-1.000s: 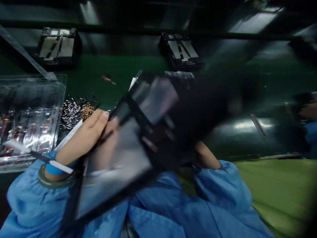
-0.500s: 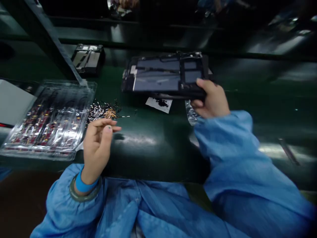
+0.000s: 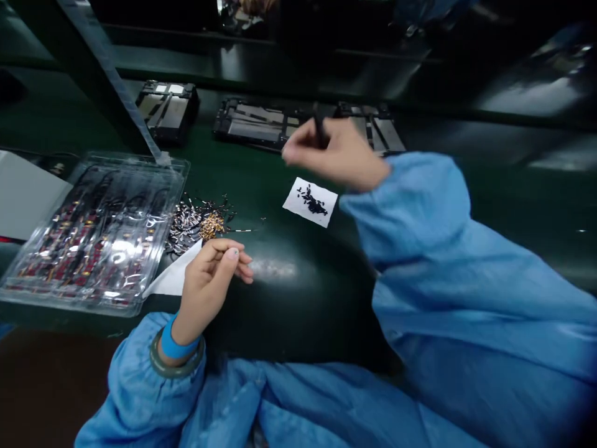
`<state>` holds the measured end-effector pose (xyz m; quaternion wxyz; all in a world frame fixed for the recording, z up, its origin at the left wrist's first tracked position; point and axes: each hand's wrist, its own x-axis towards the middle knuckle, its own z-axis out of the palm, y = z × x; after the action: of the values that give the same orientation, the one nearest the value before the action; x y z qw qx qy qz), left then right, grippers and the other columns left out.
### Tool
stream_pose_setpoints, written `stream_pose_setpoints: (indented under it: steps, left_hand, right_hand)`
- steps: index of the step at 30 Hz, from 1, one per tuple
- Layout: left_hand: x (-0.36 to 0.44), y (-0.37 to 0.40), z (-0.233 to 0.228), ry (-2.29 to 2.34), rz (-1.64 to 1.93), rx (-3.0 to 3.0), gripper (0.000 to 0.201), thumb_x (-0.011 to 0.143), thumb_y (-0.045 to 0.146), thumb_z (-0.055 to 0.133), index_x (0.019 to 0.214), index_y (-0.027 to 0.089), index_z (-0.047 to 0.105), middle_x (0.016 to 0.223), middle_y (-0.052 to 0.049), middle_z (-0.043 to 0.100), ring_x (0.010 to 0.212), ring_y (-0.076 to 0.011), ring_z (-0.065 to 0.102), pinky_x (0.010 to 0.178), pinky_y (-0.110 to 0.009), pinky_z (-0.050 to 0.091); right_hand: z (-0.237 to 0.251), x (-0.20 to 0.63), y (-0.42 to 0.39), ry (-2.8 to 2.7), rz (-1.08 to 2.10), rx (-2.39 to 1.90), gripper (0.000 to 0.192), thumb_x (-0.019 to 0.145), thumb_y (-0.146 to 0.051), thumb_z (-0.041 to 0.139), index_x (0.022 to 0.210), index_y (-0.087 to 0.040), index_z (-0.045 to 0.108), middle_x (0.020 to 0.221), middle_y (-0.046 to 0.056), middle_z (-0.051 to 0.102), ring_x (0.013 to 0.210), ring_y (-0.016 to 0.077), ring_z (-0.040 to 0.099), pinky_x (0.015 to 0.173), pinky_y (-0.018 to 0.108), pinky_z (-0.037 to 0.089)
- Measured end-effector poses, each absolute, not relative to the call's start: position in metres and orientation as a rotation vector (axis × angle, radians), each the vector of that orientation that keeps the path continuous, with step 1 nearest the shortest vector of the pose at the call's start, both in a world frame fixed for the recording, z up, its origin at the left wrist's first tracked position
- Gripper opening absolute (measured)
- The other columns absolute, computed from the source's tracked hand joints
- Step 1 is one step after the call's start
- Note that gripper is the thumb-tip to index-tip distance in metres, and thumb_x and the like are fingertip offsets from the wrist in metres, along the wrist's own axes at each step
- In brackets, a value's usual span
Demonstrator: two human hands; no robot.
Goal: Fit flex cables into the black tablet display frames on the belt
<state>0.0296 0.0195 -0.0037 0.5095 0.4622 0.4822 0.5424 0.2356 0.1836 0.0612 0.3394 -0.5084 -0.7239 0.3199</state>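
My right hand is over a row of phone-like device housings along the back of the bench, thumb and finger drawn together. A dark, narrow, blurred piece shows between its fingers; I cannot make out what it is. Just left of it lies a flat black housing with grey panels, and another housing is partly hidden behind the hand. My left hand hovers near the front, fingers loosely bent and apart, with nothing visible in it. Beyond it is a pile of small black, silver and gold parts.
A clear plastic tray of red and black parts stands at left, beside a white sheet. White paper carries small black pieces. Another housing stack sits behind a slanted post.
My right hand has let go of the large black housing, which now lies in the back row, and has moved left. The paper with black pieces is uncovered. My left hand appears slightly further right.
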Motion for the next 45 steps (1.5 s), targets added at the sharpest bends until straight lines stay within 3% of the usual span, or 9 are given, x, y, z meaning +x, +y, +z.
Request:
stream_pose_setpoints:
  steps: [2, 5, 9, 15, 22, 34, 45]
  left_hand:
    - [0.033, 0.022, -0.003, 1.164, 1.290, 1.123, 0.028, 0.086, 0.044, 0.064, 0.089, 0.017, 0.061, 0.075, -0.002, 0.066, 0.057, -0.0123, 0.065, 0.049, -0.023, 0.057]
    - [0.034, 0.021, -0.002, 1.203, 1.282, 1.191, 0.024, 0.088, 0.041, 0.062, 0.091, 0.017, 0.061, 0.076, -0.002, 0.067, 0.058, -0.0123, 0.065, 0.048, -0.022, 0.058]
    - [0.031, 0.017, 0.000, 1.304, 1.310, 1.282, 0.019, 0.089, 0.036, 0.061, 0.093, 0.017, 0.059, 0.076, -0.001, 0.068, 0.052, -0.0105, 0.064, 0.045, -0.019, 0.055]
    - [0.031, 0.012, 0.000, 1.335, 1.267, 1.393, 0.016, 0.090, 0.035, 0.060, 0.091, 0.019, 0.059, 0.063, 0.002, 0.064, 0.048, -0.0104, 0.062, 0.045, -0.018, 0.054]
    - [0.032, 0.007, 0.000, 1.342, 1.194, 1.434, 0.017, 0.089, 0.036, 0.059, 0.088, 0.019, 0.059, 0.064, 0.002, 0.064, 0.047, -0.0108, 0.062, 0.046, -0.019, 0.054]
    - [0.032, 0.005, 0.005, 1.214, 1.167, 1.269, 0.020, 0.089, 0.037, 0.062, 0.085, 0.018, 0.058, 0.058, 0.003, 0.064, 0.041, -0.0120, 0.061, 0.042, -0.020, 0.052]
    - [0.027, 0.003, 0.001, 1.201, 1.108, 1.139, 0.026, 0.087, 0.039, 0.065, 0.080, 0.016, 0.056, 0.055, 0.003, 0.062, 0.040, -0.0104, 0.060, 0.040, -0.018, 0.050]
  right_hand:
    - [0.058, 0.223, 0.145, -2.161, 1.099, -0.937, 0.018, 0.079, -0.028, 0.073, 0.088, -0.013, 0.068, 0.080, -0.001, 0.068, 0.073, 0.0093, 0.060, 0.071, 0.022, 0.046]
    - [0.044, 0.214, 0.111, -2.266, 1.232, -0.675, 0.023, 0.086, -0.033, 0.065, 0.094, -0.012, 0.067, 0.081, 0.001, 0.069, 0.069, 0.0089, 0.059, 0.064, 0.021, 0.044]
    - [0.029, 0.214, 0.102, -2.212, 1.141, -0.735, 0.023, 0.087, -0.034, 0.064, 0.095, -0.012, 0.065, 0.083, 0.002, 0.069, 0.068, 0.0083, 0.057, 0.062, 0.020, 0.042]
    - [0.026, 0.209, 0.092, -2.277, 0.956, -0.543, 0.016, 0.091, -0.031, 0.059, 0.091, -0.015, 0.062, 0.088, 0.005, 0.068, 0.080, 0.0115, 0.060, 0.073, 0.023, 0.046]
    - [0.023, 0.207, 0.086, -2.324, 0.855, -0.505, 0.013, 0.093, -0.026, 0.053, 0.085, -0.017, 0.056, 0.082, 0.002, 0.064, 0.073, 0.0098, 0.057, 0.068, 0.022, 0.044]
    - [0.010, 0.203, 0.076, -2.189, 0.678, -0.297, 0.007, 0.091, -0.017, 0.061, 0.093, -0.012, 0.066, 0.082, 0.006, 0.071, 0.078, 0.0095, 0.065, 0.071, 0.018, 0.052]
    - [0.006, 0.201, 0.075, -2.358, 0.620, -0.371, 0.016, 0.097, -0.027, 0.051, 0.091, -0.016, 0.061, 0.082, 0.005, 0.067, 0.075, 0.0103, 0.062, 0.066, 0.019, 0.048]
